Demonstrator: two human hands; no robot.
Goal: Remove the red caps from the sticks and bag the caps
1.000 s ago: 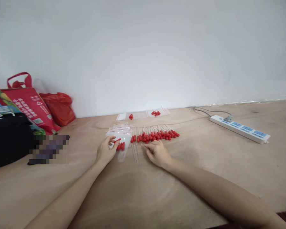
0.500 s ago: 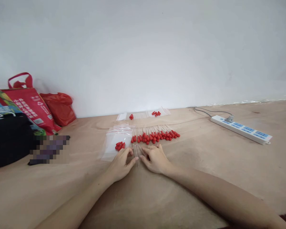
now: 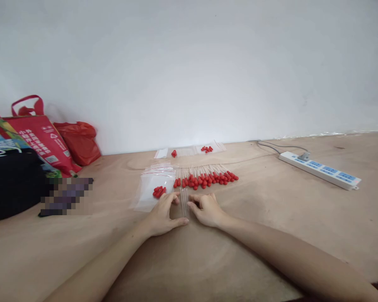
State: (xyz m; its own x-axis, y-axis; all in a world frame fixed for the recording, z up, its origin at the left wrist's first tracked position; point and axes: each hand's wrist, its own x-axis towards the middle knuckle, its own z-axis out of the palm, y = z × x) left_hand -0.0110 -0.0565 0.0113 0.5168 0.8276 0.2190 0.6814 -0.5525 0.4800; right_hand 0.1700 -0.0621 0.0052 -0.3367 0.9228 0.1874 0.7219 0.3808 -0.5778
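Observation:
Several thin clear tubes (image 3: 184,202) lie side by side on the wooden table between my hands. My left hand (image 3: 164,214) is at their left, its thumb stretched along their near ends and its index finger bent by their far part. From the right, my right hand (image 3: 208,210) has curled fingers with the thumb and index tips close against the tubes; whether they touch is hard to tell. Just beyond lies a row of red-tipped sticks (image 3: 204,178), red ends toward me. Beside my left hand, clear zip bags (image 3: 145,195) lie stacked, with loose red caps (image 3: 159,192) on top.
Against the wall lie more clear bags (image 3: 220,147) with red pieces (image 3: 207,149) and clear tubes. A white power strip (image 3: 321,171) with a plugged-in grey cable is at right. At left stand a red shopping bag (image 3: 44,138), a red plastic bag (image 3: 78,142) and a black bag (image 3: 12,184).
The clear tubes now sit closer together, in a narrower bundle slightly to the right. My left thumb has reached further right along their near ends; my right hand has barely moved.

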